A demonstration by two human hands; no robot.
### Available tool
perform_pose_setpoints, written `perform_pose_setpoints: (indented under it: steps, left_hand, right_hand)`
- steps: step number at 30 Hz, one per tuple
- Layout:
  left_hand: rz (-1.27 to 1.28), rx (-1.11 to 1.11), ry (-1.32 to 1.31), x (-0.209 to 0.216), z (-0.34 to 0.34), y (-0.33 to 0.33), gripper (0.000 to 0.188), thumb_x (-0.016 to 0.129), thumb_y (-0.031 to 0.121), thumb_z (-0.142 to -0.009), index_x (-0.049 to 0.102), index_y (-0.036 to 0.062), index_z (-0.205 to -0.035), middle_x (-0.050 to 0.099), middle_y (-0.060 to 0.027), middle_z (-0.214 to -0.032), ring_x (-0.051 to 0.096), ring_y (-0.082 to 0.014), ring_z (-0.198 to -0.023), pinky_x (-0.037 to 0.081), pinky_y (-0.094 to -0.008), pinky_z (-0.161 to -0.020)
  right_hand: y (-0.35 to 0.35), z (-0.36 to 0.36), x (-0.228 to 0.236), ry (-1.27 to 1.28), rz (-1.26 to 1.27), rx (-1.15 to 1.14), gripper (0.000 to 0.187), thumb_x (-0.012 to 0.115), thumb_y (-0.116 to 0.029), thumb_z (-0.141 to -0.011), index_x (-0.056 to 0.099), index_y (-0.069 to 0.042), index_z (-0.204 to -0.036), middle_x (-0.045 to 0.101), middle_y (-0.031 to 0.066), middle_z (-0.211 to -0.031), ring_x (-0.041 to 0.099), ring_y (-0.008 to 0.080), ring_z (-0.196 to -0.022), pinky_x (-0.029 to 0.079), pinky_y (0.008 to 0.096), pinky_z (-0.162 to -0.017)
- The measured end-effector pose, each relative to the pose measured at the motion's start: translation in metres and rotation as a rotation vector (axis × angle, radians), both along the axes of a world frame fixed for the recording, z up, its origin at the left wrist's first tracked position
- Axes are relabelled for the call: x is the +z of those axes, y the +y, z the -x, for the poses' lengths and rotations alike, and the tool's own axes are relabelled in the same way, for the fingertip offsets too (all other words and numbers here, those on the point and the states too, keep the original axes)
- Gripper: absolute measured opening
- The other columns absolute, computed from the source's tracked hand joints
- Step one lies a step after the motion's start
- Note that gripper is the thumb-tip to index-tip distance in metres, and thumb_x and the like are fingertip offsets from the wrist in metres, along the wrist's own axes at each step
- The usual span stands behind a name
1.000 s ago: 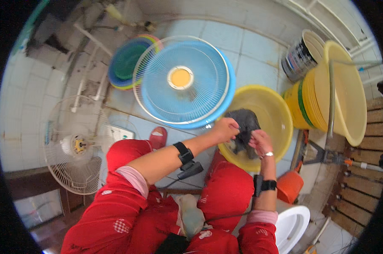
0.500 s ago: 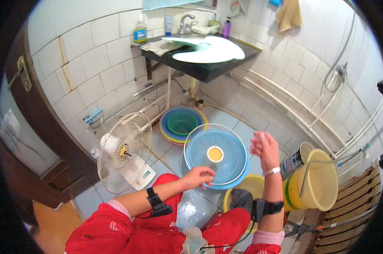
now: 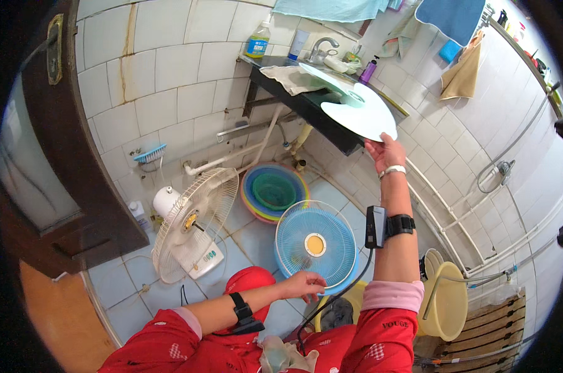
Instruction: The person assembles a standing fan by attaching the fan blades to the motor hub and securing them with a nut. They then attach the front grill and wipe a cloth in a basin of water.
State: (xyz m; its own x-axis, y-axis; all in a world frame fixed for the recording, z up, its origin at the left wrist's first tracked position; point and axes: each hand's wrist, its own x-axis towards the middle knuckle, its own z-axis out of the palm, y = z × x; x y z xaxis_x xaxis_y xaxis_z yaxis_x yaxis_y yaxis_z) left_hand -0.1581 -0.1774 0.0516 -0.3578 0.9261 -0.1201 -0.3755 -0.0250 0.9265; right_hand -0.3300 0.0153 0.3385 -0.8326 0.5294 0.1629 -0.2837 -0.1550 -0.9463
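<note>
A pale mint-white fan blade [image 3: 363, 115] lies on the black counter [image 3: 340, 127], its near edge past the counter's front. My right hand [image 3: 386, 152] reaches up to that edge and grips it between thumb and fingers. Low in front of me, my left hand [image 3: 303, 286] hangs with loosely bent fingers apart, holding nothing. Just beyond it, a round wire fan grille [image 3: 314, 245] with a yellow centre rests over a blue basin [image 3: 351, 275]. To the left stands the bladeless fan [image 3: 205, 256], its rear grille [image 3: 176, 227] around a bare shaft.
Stacked coloured basins [image 3: 251, 200] sit under the counter. A yellow bucket [image 3: 451, 301] stands at right beside a slatted wooden board [image 3: 496, 326]. A yellow tub with dark cloth [image 3: 339, 316] is near my knees. Bottles, a tap [image 3: 324, 46] and a cloth [image 3: 288, 78] occupy the counter.
My right hand has gone up and forward from beside the grille to the counter and taken hold of the fan blade's edge. My left hand stays low near the grille. The view has shifted.
</note>
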Motion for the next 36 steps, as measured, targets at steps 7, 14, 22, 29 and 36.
perform_pose_setpoints:
  steps: [7, 14, 22, 29, 36]
  left_hand:
    - [-0.225, 0.204, -0.228, 0.013, 0.017, -0.016, 0.034, 0.053, 0.027, -0.097, 0.055, 0.0045, -0.123, 0.063, -0.0119, -0.113, 0.066, -0.0229, -0.093, 0.056, -0.0325, -0.069]
    - [-0.746, 0.285, -0.131, 0.057, 0.028, -0.098, 0.072, 0.059, 0.053, -0.087, 0.038, 0.0107, -0.141, 0.045, -0.0097, -0.139, 0.048, -0.0255, -0.125, 0.046, -0.0439, -0.098]
    - [-0.364, 0.551, 0.096, 0.067, -0.004, -0.163, 0.069, 0.059, 0.000, -0.083, 0.030, 0.0023, -0.145, 0.043, -0.0146, -0.142, 0.044, -0.0226, -0.129, 0.038, -0.0353, -0.107]
    - [-0.314, 0.751, 0.128, 0.082, -0.006, -0.186, 0.062, 0.062, 0.011, -0.087, 0.036, 0.0015, -0.143, 0.047, -0.0112, -0.138, 0.048, -0.0196, -0.121, 0.040, -0.0326, -0.102]
    - [0.308, 0.954, 0.976, 0.060, 0.005, -0.199, 0.045, 0.064, 0.010, -0.085, 0.054, 0.0037, -0.129, 0.061, -0.0122, -0.119, 0.059, -0.0240, -0.108, 0.046, -0.0345, -0.094]
  right_hand:
    - [-0.013, -0.113, -0.049, 0.271, -0.226, 0.142, 0.033, 0.053, -0.015, -0.094, 0.049, 0.007, -0.119, 0.064, 0.0140, -0.106, 0.066, 0.0212, -0.085, 0.056, 0.0336, -0.070]
    - [-0.055, -0.257, -0.140, 0.169, -0.162, 0.226, 0.032, 0.053, -0.010, -0.095, 0.050, 0.006, -0.123, 0.060, 0.0104, -0.117, 0.058, 0.0167, -0.101, 0.046, 0.0304, -0.089]
    - [-0.099, -0.287, -0.226, -0.073, 0.044, 0.460, 0.034, 0.056, -0.013, -0.095, 0.051, 0.003, -0.124, 0.062, 0.0078, -0.115, 0.060, 0.0148, -0.099, 0.049, 0.0300, -0.086]
    - [-0.125, -0.254, -0.255, -0.117, 0.100, 0.591, 0.031, 0.058, -0.017, -0.095, 0.054, 0.000, -0.119, 0.066, 0.0085, -0.100, 0.064, 0.0157, -0.080, 0.055, 0.0308, -0.064]
    - [-0.139, -0.234, -0.257, -0.378, -0.275, 0.301, 0.048, 0.060, -0.012, -0.092, 0.043, -0.004, -0.137, 0.061, 0.0106, -0.105, 0.062, 0.0146, -0.084, 0.056, 0.0302, -0.066]
